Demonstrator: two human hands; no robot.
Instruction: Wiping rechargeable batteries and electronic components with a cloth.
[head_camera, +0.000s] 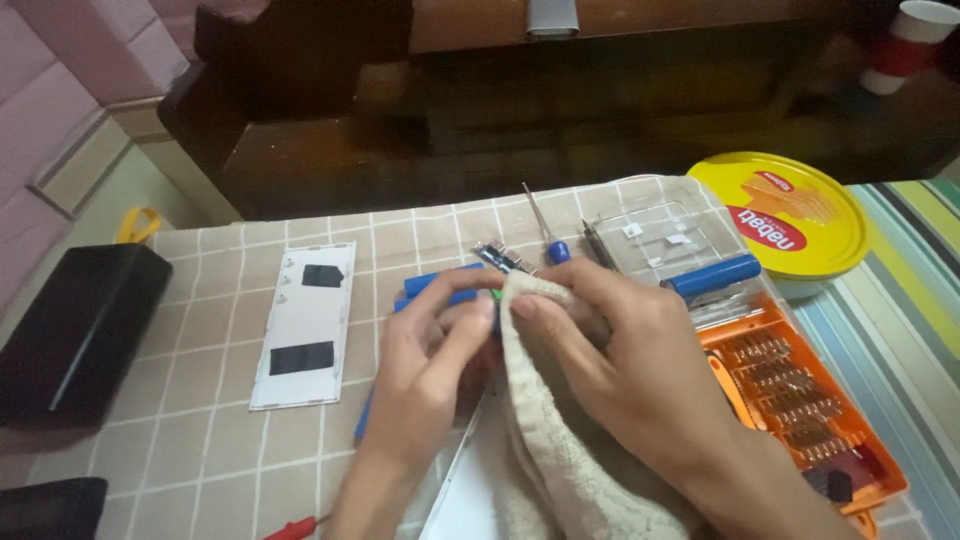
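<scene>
A flat white rectangular panel (302, 325) with two black patches is laid on the checked cloth. Blue cylindrical cells (440, 285) are gripped by the left hand (432, 365); a nubby beige towel (545, 420) is pinched against them by the right hand (625, 365). An orange plastic bit case (800, 400) is set rightmost.

both hands, left hand (425, 345) and right hand (625, 350), press a beige cloth (545, 420) onto blue cells (440, 285); an orange bit case (800, 400) lies to the right.
</scene>
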